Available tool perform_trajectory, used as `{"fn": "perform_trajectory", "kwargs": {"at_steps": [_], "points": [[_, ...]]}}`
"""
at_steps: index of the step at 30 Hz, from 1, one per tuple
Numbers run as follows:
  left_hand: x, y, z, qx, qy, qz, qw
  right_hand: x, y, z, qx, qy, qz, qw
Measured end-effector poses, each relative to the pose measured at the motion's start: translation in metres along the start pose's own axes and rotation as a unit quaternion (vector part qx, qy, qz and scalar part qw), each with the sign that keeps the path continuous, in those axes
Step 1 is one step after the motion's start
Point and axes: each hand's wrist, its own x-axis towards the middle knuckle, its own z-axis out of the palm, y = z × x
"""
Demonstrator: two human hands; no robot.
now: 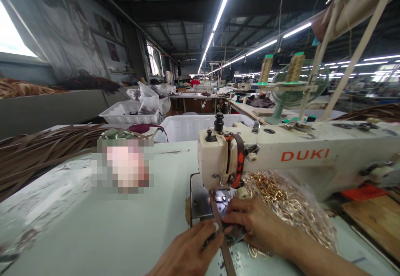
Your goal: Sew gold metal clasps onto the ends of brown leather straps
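Note:
A narrow brown leather strap (222,238) runs from under the needle of the cream DUKI sewing machine (281,153) toward me. My left hand (190,251) lies on the strap's left side, fingers curled and pressing it near the needle plate. My right hand (256,224) holds the strap from the right, fingers pinched together just in front of the presser foot. A clear bag of gold metal buckles (290,205) lies behind my right wrist, under the machine arm.
A heap of brown straps (37,151) fills the table's left side. White plastic bins (187,126) stand behind the table. Thread cones (295,68) and a green fan (290,97) stand behind the machine. A wooden board (375,217) lies at right.

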Motion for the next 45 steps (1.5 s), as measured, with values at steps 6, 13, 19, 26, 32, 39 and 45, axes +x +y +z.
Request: {"fn": "perform_trajectory", "kwargs": {"at_steps": [6,13,19,26,32,39,45], "points": [[0.003,-0.001,-0.003,-0.033,-0.012,-0.004,0.999,0.000,-0.002,-0.001,-0.001,0.002,0.000,1.000],[0.005,-0.004,-0.010,-0.062,-0.041,-0.003,0.997,0.000,0.000,0.001,0.002,-0.001,-0.002,1.000],[0.008,-0.002,-0.018,-0.079,-0.039,-0.008,0.996,-0.001,0.001,0.001,-0.004,-0.001,0.001,1.000],[0.008,-0.008,-0.011,-0.134,-0.019,-0.001,0.991,-0.001,0.000,0.003,0.001,0.009,0.002,1.000],[0.015,-0.016,-0.014,-0.118,-0.027,-0.001,0.993,-0.001,0.001,0.007,0.009,0.009,0.015,1.000],[0.027,-0.018,-0.031,-0.124,-0.047,-0.071,0.989,-0.001,0.000,0.007,0.011,0.021,0.010,1.000],[0.036,-0.041,-0.025,-0.164,-0.047,-0.103,0.980,-0.001,0.000,0.004,-0.006,0.024,0.014,1.000]]}}
